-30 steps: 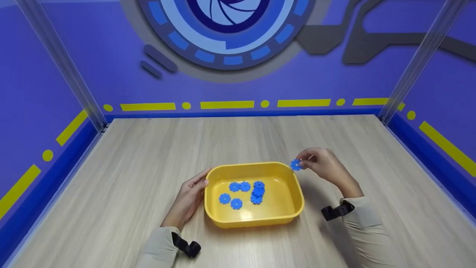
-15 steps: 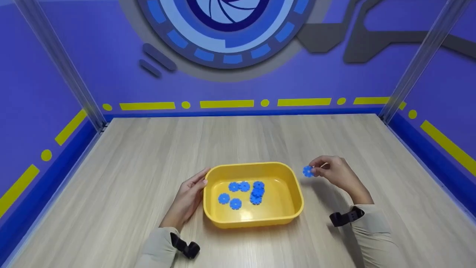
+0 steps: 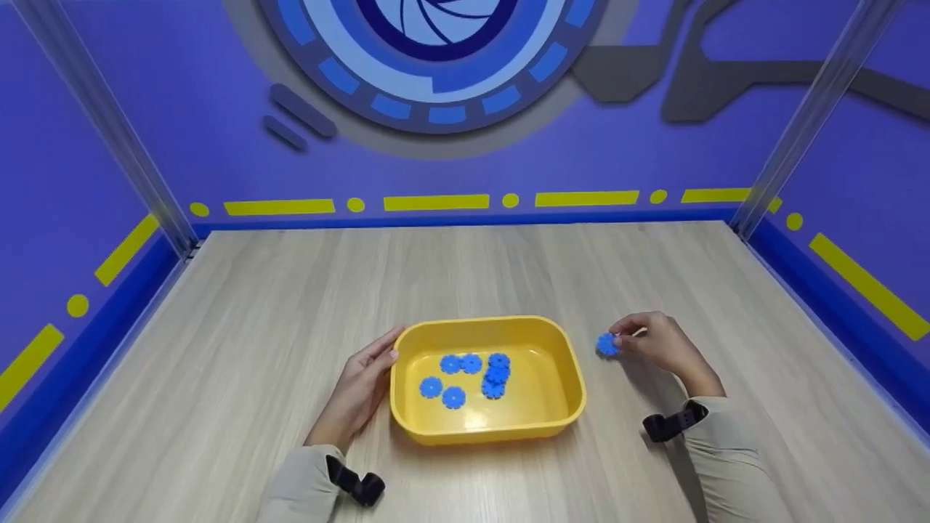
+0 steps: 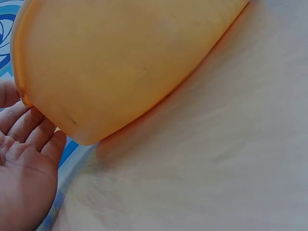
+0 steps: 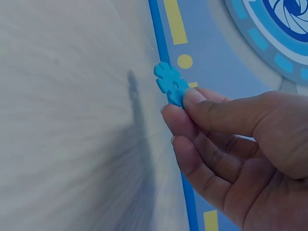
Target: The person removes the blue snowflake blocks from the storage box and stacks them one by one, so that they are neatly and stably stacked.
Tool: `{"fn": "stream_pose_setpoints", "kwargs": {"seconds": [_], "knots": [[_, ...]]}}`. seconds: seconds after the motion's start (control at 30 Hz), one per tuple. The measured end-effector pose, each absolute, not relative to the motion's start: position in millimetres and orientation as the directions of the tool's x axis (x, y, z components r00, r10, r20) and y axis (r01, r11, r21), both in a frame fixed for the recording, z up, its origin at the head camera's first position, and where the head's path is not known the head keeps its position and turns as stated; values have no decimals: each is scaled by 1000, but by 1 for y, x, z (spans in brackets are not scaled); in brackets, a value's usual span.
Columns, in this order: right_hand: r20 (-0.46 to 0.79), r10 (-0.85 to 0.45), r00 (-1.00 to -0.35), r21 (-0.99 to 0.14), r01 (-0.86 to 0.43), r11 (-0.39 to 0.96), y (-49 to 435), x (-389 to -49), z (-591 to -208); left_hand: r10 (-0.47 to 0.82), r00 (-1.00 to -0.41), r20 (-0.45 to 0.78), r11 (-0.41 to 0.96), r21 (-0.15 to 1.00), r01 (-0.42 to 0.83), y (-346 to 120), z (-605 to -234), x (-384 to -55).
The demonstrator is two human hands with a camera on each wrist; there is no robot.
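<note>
A yellow plastic basin (image 3: pixel 488 433) stands on the table with several blue notched discs, flower-shaped (image 3: pixel 454 397), lying on its floor. Some of them overlap in a small pile (image 3: pixel 495 375) right of the basin's middle. My left hand (image 3: pixel 361 383) grips the basin's left rim, thumb over the edge and fingers against the outer wall (image 4: pixel 110 72). To the right of the basin, my right hand (image 3: pixel 657 346) pinches one blue disc (image 5: pixel 171 84) between thumb and forefinger by its edge. The disc is held above the tabletop, where its shadow shows in the right wrist view.
The pale wood-grain table (image 3: pixel 290 290) ends at a blue back wall (image 3: pixel 436 167) with yellow markings. Side walls with clear corner posts (image 3: pixel 806 116) close it in left and right. Each wrist wears a black strap with a small camera (image 3: pixel 356 481).
My right hand, with the blue disc pinched, has moved right and nearer, from over the basin's far right corner to beside it, and lower. The left hand keeps its grip on the rim.
</note>
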State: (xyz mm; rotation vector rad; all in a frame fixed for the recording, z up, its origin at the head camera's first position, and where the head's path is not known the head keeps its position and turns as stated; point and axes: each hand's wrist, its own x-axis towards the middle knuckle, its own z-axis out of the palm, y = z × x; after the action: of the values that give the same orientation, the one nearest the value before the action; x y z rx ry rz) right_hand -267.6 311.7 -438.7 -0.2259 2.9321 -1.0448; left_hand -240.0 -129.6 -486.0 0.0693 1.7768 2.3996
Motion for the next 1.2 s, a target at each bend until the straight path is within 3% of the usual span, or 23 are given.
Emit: {"fn": "stream_pose_setpoints", "kwargs": {"seconds": [0.87, 1.2], "knots": [[-176, -61, -982, -678, 76, 731, 312, -265, -446, 155, -986, -62, -291, 951, -105, -130, -489, -236], [-102, -94, -990, -610, -12, 792, 309, -267, -432, 169, -984, -56, -278, 955, -102, -129, -485, -240]]}}
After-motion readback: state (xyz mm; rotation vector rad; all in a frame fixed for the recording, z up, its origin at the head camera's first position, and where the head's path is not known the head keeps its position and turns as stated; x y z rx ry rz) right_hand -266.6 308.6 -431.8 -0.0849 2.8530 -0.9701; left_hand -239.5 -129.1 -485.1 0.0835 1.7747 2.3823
